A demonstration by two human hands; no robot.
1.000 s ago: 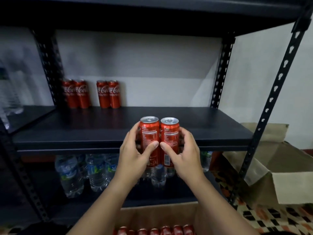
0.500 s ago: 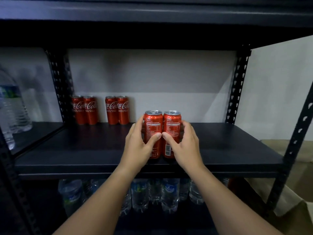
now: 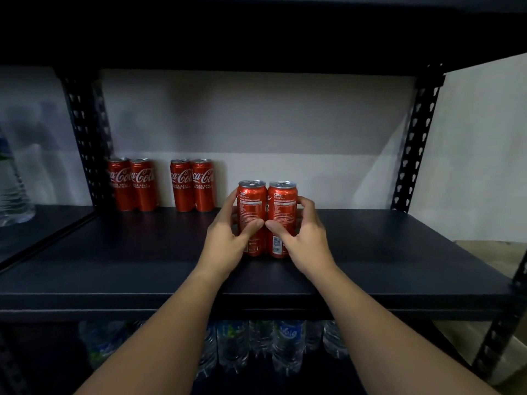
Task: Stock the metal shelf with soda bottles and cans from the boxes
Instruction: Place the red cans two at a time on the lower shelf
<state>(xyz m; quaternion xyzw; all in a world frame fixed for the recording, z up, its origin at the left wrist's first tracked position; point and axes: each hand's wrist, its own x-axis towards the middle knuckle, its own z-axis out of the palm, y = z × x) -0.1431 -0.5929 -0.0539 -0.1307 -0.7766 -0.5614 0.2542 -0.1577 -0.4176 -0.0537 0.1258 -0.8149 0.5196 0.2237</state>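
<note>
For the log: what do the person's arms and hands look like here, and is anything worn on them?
Both forearms are bare up to the bottom edge of the picture: no sleeves show. The left hand and right hand wear no gloves. No watch, bracelet or ring can be seen on the wrists or fingers, though the light is dim. No markings show.

I note red cans [image 3: 266, 218] with silver tops and white print, four red cans [image 3: 161, 185] with white script, black shelf [image 3: 370, 252], black perforated uprights [image 3: 410, 143], white wall [image 3: 285, 124], clear bottles [image 3: 285, 343] with blue labels.
</note>
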